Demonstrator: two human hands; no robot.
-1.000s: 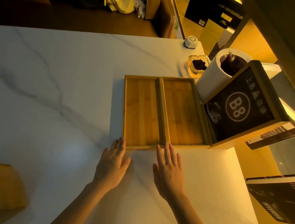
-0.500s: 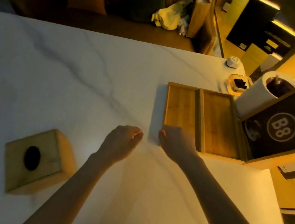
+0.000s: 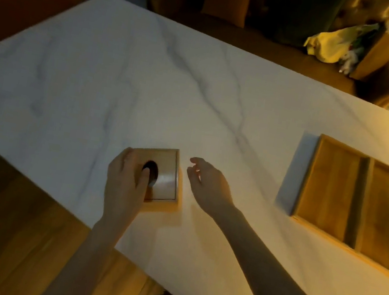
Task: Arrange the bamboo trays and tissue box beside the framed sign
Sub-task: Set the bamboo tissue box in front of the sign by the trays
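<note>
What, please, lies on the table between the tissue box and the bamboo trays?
Only the right hand, hovering open over bare marble; the head view shows nothing else between tissue box and bamboo trays.

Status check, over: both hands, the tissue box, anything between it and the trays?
Left hand on tissue box, thumb at its opening. Right hand open beside it, not touching. Bamboo trays side by side at right; bare table between.
</note>
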